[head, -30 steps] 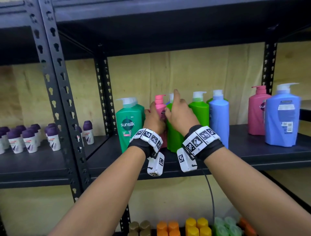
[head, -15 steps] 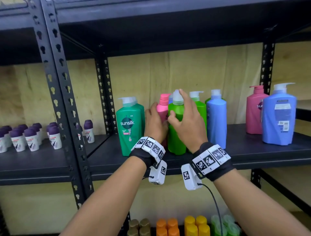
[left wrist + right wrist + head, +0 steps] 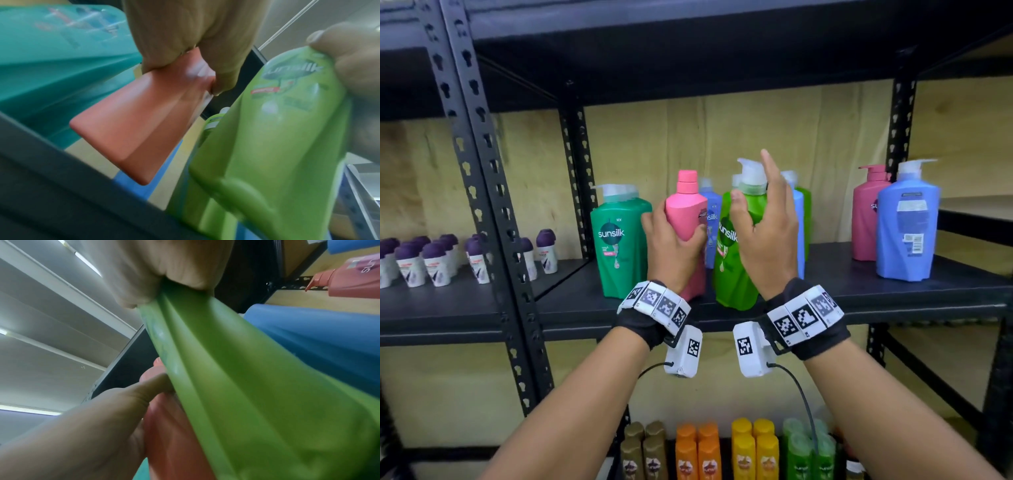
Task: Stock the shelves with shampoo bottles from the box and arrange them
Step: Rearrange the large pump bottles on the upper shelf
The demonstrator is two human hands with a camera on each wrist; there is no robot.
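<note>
My left hand point(image 3: 671, 240) grips a pink shampoo bottle point(image 3: 685, 209) round its middle, near the front of the black shelf point(image 3: 859, 294). The left wrist view shows the same pink bottle point(image 3: 133, 129) with my fingers point(image 3: 185, 40) wrapped over it. My right hand point(image 3: 767, 233) holds a light green pump bottle point(image 3: 732, 274) beside it, thumb on the labelled front, index finger pointing up. The right wrist view has this green bottle point(image 3: 246, 386) against my palm. The box is out of sight.
A teal bottle point(image 3: 619, 240) stands left of the pink one. Blue bottles point(image 3: 799, 222) and another green one stand behind. A pink pump bottle point(image 3: 866, 222) and a blue pump bottle point(image 3: 907, 226) stand at the right. Small purple-capped bottles point(image 3: 434, 260) fill the left shelf, and several capped bottles point(image 3: 698, 452) the lower one.
Both hands have drawn back toward the shelf front with their bottles. The green bottle has turned so its label faces me. The pink bottle now shows clear of my left hand.
</note>
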